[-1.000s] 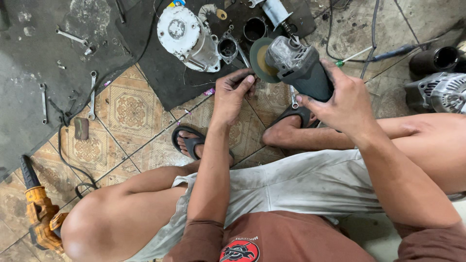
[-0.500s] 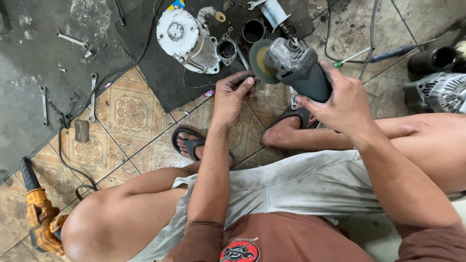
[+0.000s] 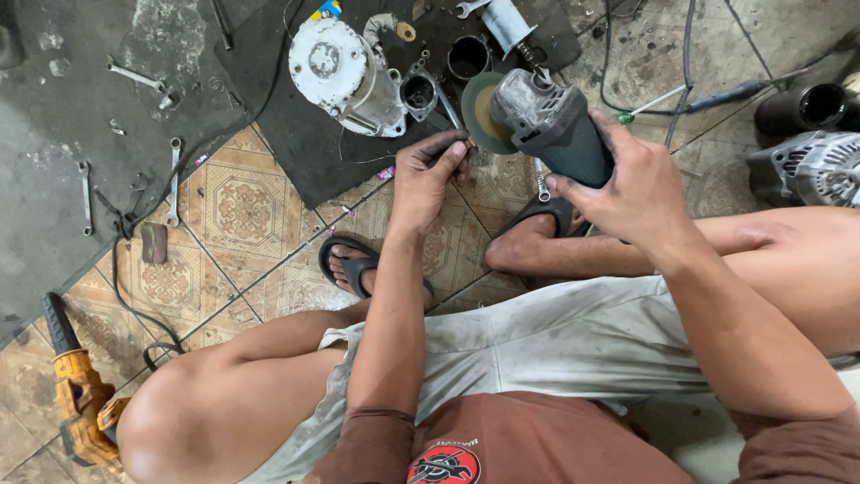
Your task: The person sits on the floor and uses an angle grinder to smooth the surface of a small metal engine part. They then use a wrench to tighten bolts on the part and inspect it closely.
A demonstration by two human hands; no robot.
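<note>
The angle grinder is held above the tiled floor, just off the near edge of the black mat, with its round disc facing left. The right hand wraps the dark grinder body from the right, fingers clamped tight around it. The left hand reaches up to the disc's lower left edge, its fingers drawn together and pinched on something small right at the disc; what it grips is too small to tell.

Below the hands, two feet in black sandals rest on the patterned tiles, knees spread to either side, over grey shorts and a brown shirt.

On the mat, just left of the disc, lies a white round motor housing with a dark metal part touching its right side, and a black ring beyond it. A grey cylinder sits near the mat's far edge.

Further left, on the grey sheet, several wrenches lie scattered. A yellow power tool rests at the floor's near left corner. At the far right stand a black pipe and a silver alternator, close together.
</note>
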